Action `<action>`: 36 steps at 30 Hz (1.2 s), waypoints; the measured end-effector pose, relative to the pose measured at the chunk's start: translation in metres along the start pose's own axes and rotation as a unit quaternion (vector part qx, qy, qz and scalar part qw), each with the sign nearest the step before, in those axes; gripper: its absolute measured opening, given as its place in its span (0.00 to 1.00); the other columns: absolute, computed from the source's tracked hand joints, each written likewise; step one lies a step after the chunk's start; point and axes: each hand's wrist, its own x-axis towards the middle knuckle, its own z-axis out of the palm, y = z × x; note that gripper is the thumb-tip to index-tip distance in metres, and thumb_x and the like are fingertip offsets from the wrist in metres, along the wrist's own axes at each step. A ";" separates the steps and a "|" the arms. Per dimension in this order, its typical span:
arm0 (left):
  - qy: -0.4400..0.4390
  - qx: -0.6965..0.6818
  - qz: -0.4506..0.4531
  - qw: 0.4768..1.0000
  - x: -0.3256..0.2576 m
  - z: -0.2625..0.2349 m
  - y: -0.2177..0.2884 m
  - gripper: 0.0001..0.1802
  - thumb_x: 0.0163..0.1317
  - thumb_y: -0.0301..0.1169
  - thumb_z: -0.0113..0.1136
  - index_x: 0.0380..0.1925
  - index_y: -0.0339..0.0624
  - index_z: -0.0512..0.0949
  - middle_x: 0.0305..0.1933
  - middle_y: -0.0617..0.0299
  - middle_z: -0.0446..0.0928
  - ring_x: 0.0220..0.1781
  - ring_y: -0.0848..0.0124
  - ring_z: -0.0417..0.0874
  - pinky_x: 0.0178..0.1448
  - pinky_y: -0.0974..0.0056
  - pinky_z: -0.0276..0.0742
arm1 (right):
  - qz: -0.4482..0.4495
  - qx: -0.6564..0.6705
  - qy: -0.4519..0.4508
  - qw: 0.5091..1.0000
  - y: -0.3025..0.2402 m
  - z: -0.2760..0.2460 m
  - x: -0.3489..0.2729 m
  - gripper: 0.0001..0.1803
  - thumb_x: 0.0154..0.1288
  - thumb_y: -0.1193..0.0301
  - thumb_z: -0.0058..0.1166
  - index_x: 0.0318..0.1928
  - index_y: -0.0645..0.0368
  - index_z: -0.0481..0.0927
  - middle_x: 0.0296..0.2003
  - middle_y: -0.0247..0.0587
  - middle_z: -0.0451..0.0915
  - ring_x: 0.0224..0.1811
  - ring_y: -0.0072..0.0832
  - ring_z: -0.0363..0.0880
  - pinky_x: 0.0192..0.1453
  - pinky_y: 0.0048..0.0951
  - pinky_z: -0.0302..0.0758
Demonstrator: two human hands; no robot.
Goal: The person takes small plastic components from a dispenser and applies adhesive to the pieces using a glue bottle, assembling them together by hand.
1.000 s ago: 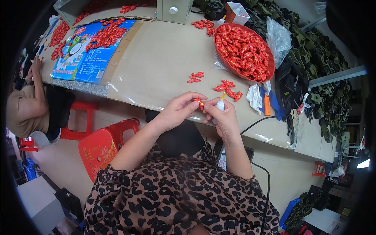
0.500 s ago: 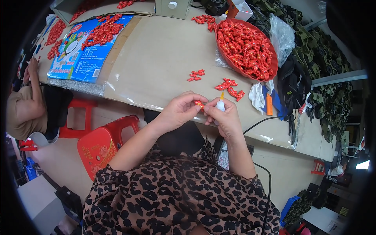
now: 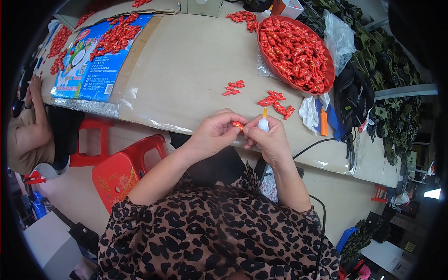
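My left hand point(image 3: 215, 133) pinches a small red figurine with gold marks point(image 3: 238, 124) between thumb and fingertips, just over the table's front edge. Close against it is my right hand point(image 3: 273, 142), closed around a small white squeeze bottle with a yellow nozzle point(image 3: 263, 124). The nozzle points up and away from the figurine. My right thumb and fingertip meet at the figurine's right side; whether they grip it or something tiny, I cannot tell. Beyond my hands lie a few loose red figurines point(image 3: 280, 107) and another small group point(image 3: 233, 87).
A red scalloped bowl point(image 3: 262, 52) full of figurines stands at the back right, by a clear plastic bag point(image 3: 339, 39). Nearer are an orange tool point(image 3: 324, 122) and white tissue point(image 3: 307, 114). More figurines cover blue cardboard point(image 3: 100, 81). A red stool point(image 3: 114, 182) and a seated person point(image 3: 35, 130) are left.
The whole view has shifted slightly, so the table's things sit a little differently in the picture. My hands keep nearly the same hold, with the figurine turned slightly.
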 end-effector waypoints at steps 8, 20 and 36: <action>0.004 0.020 0.006 1.000 -0.002 -0.002 -0.003 0.12 0.53 0.15 0.44 0.38 0.32 0.70 0.36 0.63 0.65 0.41 0.78 0.69 0.44 0.75 0.65 | -0.003 -0.003 0.003 1.000 0.001 0.001 0.001 0.05 0.46 0.77 0.54 0.25 0.66 0.72 0.19 0.36 0.73 0.16 0.17 0.71 0.20 0.18 0.71; -0.001 0.045 0.022 0.999 -0.002 -0.006 -0.011 0.12 0.54 0.15 0.43 0.39 0.32 0.70 0.36 0.64 0.64 0.39 0.80 0.68 0.42 0.76 0.64 | -0.003 -0.009 0.005 1.000 0.000 0.002 0.001 0.06 0.46 0.77 0.54 0.25 0.65 0.72 0.19 0.36 0.73 0.15 0.18 0.71 0.19 0.18 0.71; 0.002 0.075 0.037 0.996 -0.004 -0.004 -0.009 0.13 0.53 0.15 0.43 0.39 0.32 0.70 0.38 0.63 0.63 0.40 0.79 0.68 0.42 0.77 0.65 | -0.002 -0.026 0.016 1.000 0.000 0.004 -0.001 0.04 0.46 0.78 0.52 0.24 0.63 0.71 0.20 0.36 0.74 0.16 0.19 0.71 0.20 0.19 0.71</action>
